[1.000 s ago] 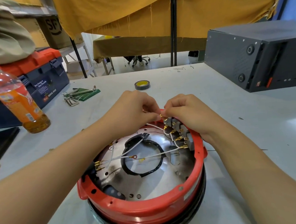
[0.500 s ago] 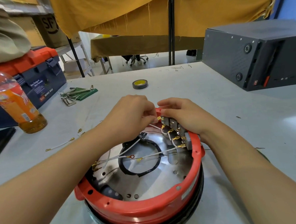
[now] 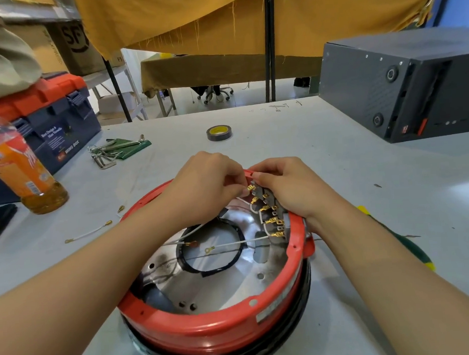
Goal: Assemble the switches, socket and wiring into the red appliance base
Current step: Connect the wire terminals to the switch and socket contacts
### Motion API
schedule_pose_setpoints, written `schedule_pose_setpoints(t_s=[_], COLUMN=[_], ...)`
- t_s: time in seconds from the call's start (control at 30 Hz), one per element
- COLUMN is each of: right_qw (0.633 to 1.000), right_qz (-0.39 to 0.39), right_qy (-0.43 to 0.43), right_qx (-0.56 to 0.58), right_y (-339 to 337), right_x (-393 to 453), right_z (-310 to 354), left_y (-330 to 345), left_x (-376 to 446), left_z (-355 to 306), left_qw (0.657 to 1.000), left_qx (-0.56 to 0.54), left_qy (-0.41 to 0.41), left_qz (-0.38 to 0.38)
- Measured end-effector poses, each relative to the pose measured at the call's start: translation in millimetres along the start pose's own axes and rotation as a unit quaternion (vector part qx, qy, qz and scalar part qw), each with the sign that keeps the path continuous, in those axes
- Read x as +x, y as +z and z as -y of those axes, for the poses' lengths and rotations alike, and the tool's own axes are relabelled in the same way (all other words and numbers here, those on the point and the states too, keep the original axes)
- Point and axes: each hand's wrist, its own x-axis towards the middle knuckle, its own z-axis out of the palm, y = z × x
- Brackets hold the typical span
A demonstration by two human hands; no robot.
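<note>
Head view: your left hand (image 3: 206,184) pinches a gold terminal (image 3: 250,188) at the switch block (image 3: 271,210) your right hand (image 3: 291,190) clamps against the red base (image 3: 209,329) rim — several spades look seated, yet below your grip ring-ended wires (image 3: 232,242) lie loose.

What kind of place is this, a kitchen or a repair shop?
Most likely a workshop or assembly bench, not a kitchen. An orange-lidded blue plastic toolbox, a set of metal hex keys and a roll of black electrical tape lie on the grey worktable.
</note>
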Motion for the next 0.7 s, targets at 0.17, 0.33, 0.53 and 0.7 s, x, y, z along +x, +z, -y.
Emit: schedule_pose_setpoints(t_s=[0.17, 0.33, 0.53, 0.7], right_qw=[1.000, 1.000, 1.000, 1.000], right_qz=[0.005, 0.006, 0.006, 0.006], right_qy=[-0.005, -0.006, -0.008, -0.009], right_qx=[-0.003, -0.005, -0.009, -0.010], right_y=[-0.1, -0.9, -1.7, -1.8], right_x=[0.6, -1.2, -2.8, -3.6], right_z=[0.1, 1.1, 2.8, 3.1], left_y=[1.9, 1.1, 3.2, 5.3], left_x=[0.0, -1.9, -4.1, -3.3], left_z=[1.1, 2.7, 2.1, 1.4], left_qw=[1.000, 1.000, 0.999, 0.999], left_qx=[-0.010, -0.028, -0.040, -0.049], left_qy=[-0.001, -0.006, -0.008, -0.013], left_qz=[0.002, 0.006, 0.004, 0.000])
